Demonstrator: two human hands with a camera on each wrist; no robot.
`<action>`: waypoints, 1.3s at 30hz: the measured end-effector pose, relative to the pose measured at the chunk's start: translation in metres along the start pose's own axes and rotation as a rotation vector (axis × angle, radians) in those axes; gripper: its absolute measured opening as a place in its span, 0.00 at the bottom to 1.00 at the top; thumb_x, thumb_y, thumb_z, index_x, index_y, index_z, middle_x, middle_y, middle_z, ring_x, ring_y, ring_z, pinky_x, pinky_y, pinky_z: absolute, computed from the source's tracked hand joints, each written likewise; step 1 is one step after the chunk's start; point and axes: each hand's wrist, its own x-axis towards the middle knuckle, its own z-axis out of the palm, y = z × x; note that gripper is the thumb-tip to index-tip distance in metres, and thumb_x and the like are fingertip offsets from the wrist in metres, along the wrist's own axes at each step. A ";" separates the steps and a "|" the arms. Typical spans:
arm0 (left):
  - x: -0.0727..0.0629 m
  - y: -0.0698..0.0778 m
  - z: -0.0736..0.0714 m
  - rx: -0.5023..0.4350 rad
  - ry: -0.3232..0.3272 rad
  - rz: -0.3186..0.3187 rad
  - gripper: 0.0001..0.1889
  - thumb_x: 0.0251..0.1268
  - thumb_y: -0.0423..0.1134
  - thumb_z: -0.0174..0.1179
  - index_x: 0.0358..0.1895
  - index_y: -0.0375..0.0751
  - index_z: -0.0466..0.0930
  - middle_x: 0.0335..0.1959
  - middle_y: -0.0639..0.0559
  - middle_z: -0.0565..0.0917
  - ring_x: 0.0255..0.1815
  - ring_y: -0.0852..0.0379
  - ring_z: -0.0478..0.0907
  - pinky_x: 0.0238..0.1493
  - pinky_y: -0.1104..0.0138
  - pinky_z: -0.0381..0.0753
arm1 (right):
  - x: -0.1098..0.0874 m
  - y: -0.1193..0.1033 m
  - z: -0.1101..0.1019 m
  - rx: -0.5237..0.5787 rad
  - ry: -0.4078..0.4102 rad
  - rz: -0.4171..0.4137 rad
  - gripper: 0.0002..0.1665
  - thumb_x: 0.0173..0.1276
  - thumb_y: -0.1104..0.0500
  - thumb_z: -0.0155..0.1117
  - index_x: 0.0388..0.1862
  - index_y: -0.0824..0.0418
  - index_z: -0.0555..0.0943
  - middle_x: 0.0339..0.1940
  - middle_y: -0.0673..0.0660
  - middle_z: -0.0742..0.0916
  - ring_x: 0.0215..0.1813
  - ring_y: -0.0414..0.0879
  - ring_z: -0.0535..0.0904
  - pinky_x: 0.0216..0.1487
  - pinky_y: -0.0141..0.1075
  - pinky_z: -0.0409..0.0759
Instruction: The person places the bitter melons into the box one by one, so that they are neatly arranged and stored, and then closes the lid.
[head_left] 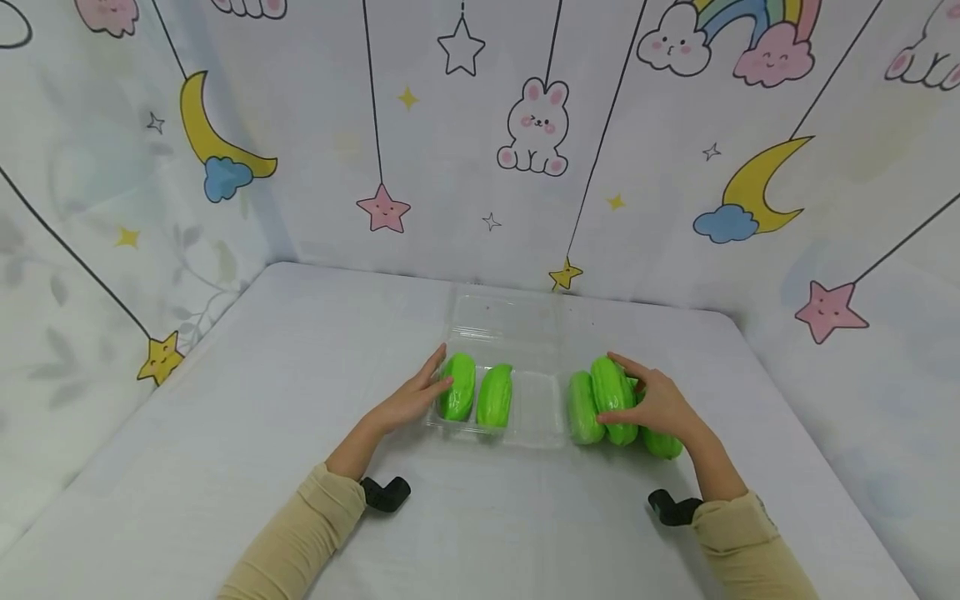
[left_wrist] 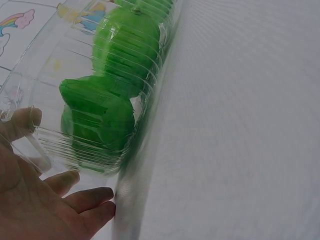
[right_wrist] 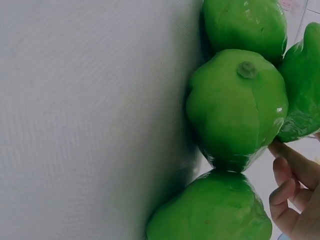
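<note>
A clear plastic clamshell container (head_left: 537, 410) stands in the middle with its lid folded back. Two plastic-wrapped green gourds (head_left: 457, 388) lie side by side in its left and middle compartments; the right one holds nothing. My left hand (head_left: 403, 406) rests against the container's left side, its thumb over the rim (left_wrist: 37, 122) and the other fingers spread loosely outside. To the right, my right hand (head_left: 664, 406) grips a wrapped green gourd (head_left: 612, 402) between thumb and fingers. That gourd leans over others in the pile, such as the gourd (head_left: 582, 410) on its left.
Another green gourd (head_left: 662, 444) pokes out below the right hand. The lid (head_left: 504, 318) lies flat toward the back wall. Black wrist devices (head_left: 386, 495) stick out by both sleeves. A white cloth covers the table (head_left: 480, 525), and a patterned curtain (head_left: 450, 133) hangs behind.
</note>
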 end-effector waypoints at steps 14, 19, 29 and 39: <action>0.002 0.002 -0.001 0.014 0.003 -0.017 0.34 0.73 0.47 0.40 0.73 0.46 0.30 0.73 0.44 0.38 0.69 0.37 0.46 0.67 0.48 0.47 | 0.000 -0.011 -0.008 -0.012 0.015 0.016 0.58 0.41 0.39 0.75 0.71 0.53 0.60 0.52 0.65 0.74 0.43 0.52 0.68 0.32 0.38 0.69; -0.005 0.019 -0.002 0.013 -0.019 -0.013 0.34 0.74 0.44 0.39 0.72 0.41 0.30 0.73 0.40 0.37 0.69 0.34 0.45 0.66 0.47 0.46 | 0.000 -0.020 -0.009 -0.005 0.021 0.002 0.58 0.42 0.40 0.75 0.70 0.53 0.60 0.50 0.64 0.74 0.43 0.52 0.69 0.32 0.38 0.69; 0.001 0.001 0.001 0.022 0.016 -0.044 0.34 0.73 0.48 0.40 0.73 0.49 0.31 0.74 0.46 0.39 0.70 0.38 0.47 0.66 0.47 0.48 | 0.002 -0.034 -0.004 0.015 0.018 -0.006 0.57 0.42 0.39 0.75 0.70 0.53 0.60 0.52 0.64 0.74 0.44 0.53 0.70 0.33 0.38 0.70; 0.000 0.001 0.000 0.018 0.013 -0.040 0.34 0.73 0.48 0.40 0.73 0.48 0.31 0.74 0.47 0.39 0.70 0.39 0.47 0.66 0.48 0.48 | 0.008 -0.052 0.005 0.025 0.033 -0.043 0.57 0.41 0.39 0.76 0.69 0.53 0.62 0.51 0.62 0.76 0.42 0.51 0.70 0.30 0.36 0.69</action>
